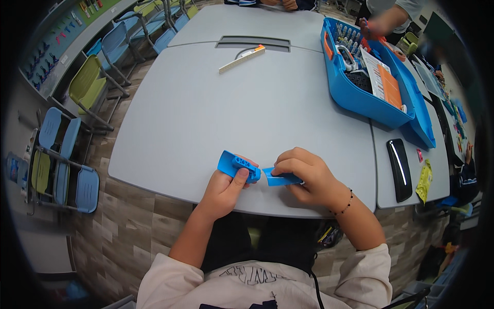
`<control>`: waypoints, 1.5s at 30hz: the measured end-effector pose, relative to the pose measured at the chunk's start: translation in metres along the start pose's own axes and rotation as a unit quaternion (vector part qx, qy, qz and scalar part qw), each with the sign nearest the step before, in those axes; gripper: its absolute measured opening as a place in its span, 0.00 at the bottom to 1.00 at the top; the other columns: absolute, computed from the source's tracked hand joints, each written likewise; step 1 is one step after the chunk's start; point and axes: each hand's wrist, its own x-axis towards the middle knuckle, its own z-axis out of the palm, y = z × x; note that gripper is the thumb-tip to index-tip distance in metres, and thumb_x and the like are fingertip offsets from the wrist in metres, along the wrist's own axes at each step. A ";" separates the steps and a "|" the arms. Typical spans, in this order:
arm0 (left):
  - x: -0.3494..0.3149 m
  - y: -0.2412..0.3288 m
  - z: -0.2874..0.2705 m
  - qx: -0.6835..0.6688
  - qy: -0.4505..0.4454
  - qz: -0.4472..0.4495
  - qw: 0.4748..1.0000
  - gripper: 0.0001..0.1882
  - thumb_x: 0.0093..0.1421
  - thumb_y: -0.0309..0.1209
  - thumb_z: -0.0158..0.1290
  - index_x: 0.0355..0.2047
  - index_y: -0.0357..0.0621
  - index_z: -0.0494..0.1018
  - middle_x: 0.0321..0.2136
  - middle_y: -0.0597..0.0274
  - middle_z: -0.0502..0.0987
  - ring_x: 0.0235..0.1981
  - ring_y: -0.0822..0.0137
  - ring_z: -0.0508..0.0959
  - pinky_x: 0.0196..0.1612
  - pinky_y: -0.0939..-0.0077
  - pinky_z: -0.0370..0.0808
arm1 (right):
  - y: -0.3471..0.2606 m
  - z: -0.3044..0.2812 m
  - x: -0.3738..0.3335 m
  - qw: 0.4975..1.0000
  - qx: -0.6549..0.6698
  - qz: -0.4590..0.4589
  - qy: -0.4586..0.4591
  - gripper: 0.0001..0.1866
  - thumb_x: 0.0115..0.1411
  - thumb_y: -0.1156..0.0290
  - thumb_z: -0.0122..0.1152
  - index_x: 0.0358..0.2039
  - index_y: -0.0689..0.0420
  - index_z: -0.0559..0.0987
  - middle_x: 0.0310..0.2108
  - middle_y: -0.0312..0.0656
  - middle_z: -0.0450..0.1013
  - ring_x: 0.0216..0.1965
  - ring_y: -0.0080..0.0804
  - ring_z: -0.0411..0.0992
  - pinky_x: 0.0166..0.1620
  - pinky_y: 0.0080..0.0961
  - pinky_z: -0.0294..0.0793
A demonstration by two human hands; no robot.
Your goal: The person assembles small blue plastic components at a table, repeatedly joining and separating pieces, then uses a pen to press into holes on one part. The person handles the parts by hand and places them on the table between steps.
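Over the near edge of the light grey table (242, 108), my left hand (225, 191) is closed around a blue plastic building piece (226, 163) with a flat panel and a part with holes along its side. Its thumb presses on the piece. A second blue building piece (282, 177), flat and ridged, is pinched between the fingers and thumb of my right hand (310, 177). The two pieces lie close together, end towards end, with a narrow gap between them. My right fingers cover part of the second piece.
At the back right stands an open blue case (355, 100) with parts and papers inside; another person's hand (380, 28) is over it. A white beam with an orange end (242, 59) lies farther back. On the right are a black glasses case (399, 170) and a yellow wrapper (424, 181).
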 end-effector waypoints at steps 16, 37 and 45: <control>-0.002 0.003 -0.004 0.055 -0.068 -0.002 0.996 0.14 0.66 0.37 0.42 0.33 0.37 0.70 0.23 0.64 0.71 0.25 0.75 0.68 0.30 0.78 0.66 | -0.006 0.008 0.001 0.994 -0.040 -0.102 -0.004 0.18 0.33 0.83 0.58 0.30 0.56 0.76 0.31 0.37 0.70 0.27 0.33 0.66 0.29 0.25 0.70; -0.001 0.005 0.001 0.030 -0.034 -0.017 0.999 0.14 0.67 0.36 0.41 0.29 0.39 0.66 0.20 0.68 0.66 0.23 0.78 0.63 0.27 0.79 0.63 | -0.002 0.015 -0.001 0.997 0.078 -0.006 -0.030 0.22 0.32 0.85 0.55 0.33 0.56 0.75 0.32 0.41 0.70 0.30 0.40 0.66 0.35 0.29 0.68; 0.000 0.007 0.001 0.053 -0.038 -0.044 0.997 0.14 0.66 0.35 0.41 0.28 0.38 0.66 0.19 0.66 0.66 0.23 0.76 0.64 0.27 0.77 0.64 | -0.001 0.018 -0.002 0.994 0.103 0.015 -0.028 0.20 0.34 0.86 0.54 0.33 0.57 0.75 0.31 0.42 0.70 0.31 0.39 0.68 0.36 0.29 0.69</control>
